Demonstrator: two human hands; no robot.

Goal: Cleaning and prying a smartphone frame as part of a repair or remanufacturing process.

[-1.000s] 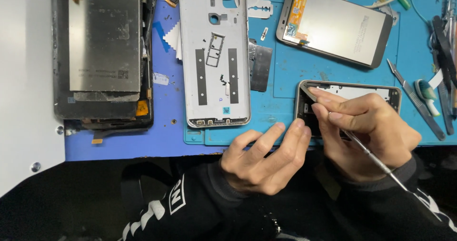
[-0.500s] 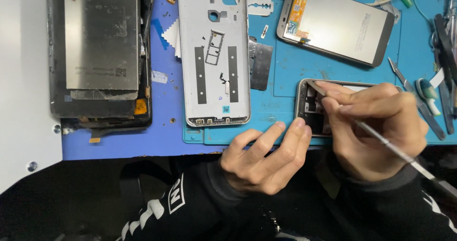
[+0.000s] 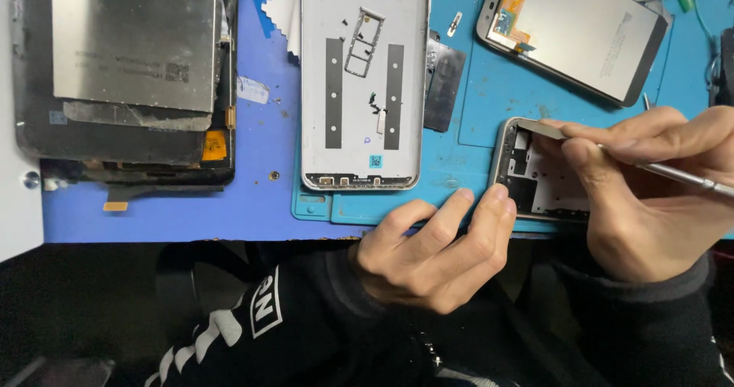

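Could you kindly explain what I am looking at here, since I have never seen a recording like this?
One camera on a person's head looks down at their two bare hands. The right hand holds a thin metal prying tool against a small opened phone frame, which the left hand steadies by a corner. On the blue work mat lie a silver phone back cover, a detached phone screen with a grey back and a large dark tablet panel with a metal plate.

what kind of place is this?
Likely a phone repair bench: a blue work mat, an opened phone frame under the right hand with a metal tool, and a loose screen.
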